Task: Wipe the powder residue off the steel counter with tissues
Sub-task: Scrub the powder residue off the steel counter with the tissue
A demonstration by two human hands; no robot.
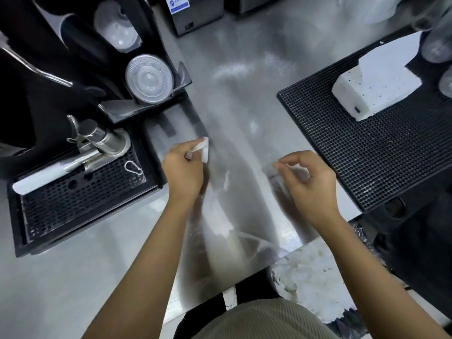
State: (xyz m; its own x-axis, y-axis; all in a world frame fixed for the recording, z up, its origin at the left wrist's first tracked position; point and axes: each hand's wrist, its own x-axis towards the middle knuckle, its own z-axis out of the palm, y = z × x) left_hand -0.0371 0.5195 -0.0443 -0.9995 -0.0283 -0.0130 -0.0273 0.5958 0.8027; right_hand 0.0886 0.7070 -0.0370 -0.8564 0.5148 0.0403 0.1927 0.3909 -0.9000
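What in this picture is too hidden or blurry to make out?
All in the head view:
The tissue in the left hand: partly hidden by its fingers.
Whether the right hand also pinches one: motion blur smears the white patch under its fingers.
Blue-and-white label at the top edge: print too small and blurred.
Clear containers, upper right: blurred, cut off by the frame edge.

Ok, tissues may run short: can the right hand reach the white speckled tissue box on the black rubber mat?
Probably yes: the right hand is beside the black rubber mat, only bare mat between it and the white tissue box.
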